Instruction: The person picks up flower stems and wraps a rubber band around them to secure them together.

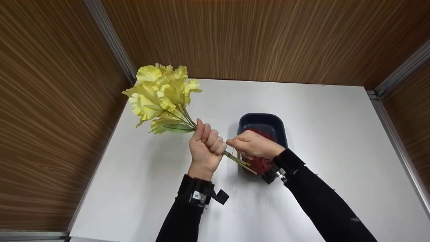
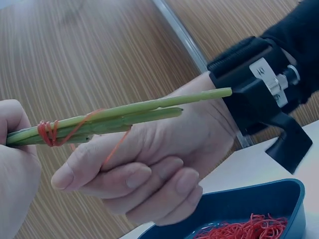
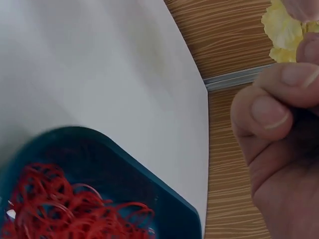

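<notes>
The head camera looks steeply down on the white table (image 1: 302,111). Both wrist cameras look from very near and share the dark tray (image 2: 259,204) of red bands.

No text, label, brand or number can be read in any view. The left wrist strap (image 1: 198,192) carries a small white tag with dark marks, too small to make out. The mount on the right wrist (image 2: 263,74) shows a pale plate with tiny marks, also illegible. The right sleeve (image 1: 352,219) bears a small pale mark near the elbow, too faint to tell as a logo or letters. The tray (image 1: 278,126), the table (image 1: 336,134) and the wood walls (image 1: 268,33) show no writing.
</notes>
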